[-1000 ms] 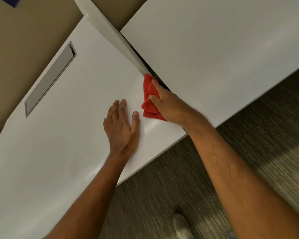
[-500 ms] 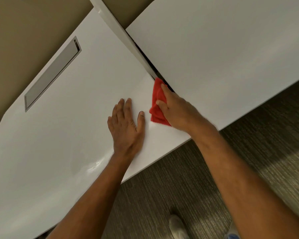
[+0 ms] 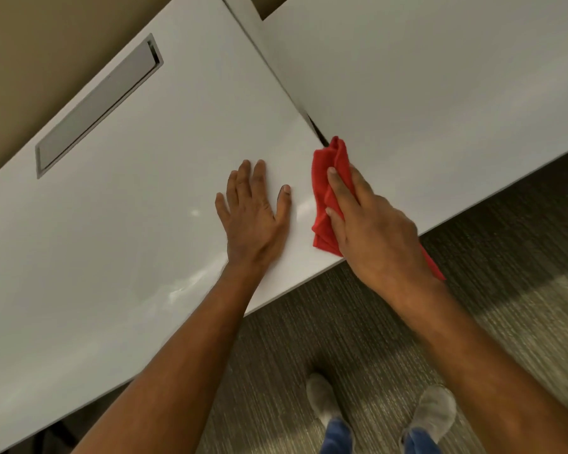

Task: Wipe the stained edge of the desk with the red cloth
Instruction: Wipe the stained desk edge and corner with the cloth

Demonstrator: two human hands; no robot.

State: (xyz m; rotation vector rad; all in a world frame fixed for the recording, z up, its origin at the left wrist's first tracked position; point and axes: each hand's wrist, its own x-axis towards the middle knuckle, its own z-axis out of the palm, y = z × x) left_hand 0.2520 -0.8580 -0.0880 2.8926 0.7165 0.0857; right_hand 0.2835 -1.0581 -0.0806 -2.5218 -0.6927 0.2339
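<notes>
The right hand (image 3: 371,224) grips the bunched red cloth (image 3: 328,191) and presses it on the white surface (image 3: 128,224), right at the edge beside the gap. The left hand (image 3: 253,217) lies open and flat on the surface, just beside the cloth

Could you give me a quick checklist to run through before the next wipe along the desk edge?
1. Right hand grips the cloth: ok.
2. Cloth lies at the edge by the gap between the desks: ok.
3. Left hand flat on the desk, bracing: ok.
4. Left hand clear of the cloth: ok, apart.
5. Stain gone from the edge: cannot tell, cloth and hand cover it.
6. Cloth tail hangs off the front edge: not ok, gather it.
</notes>
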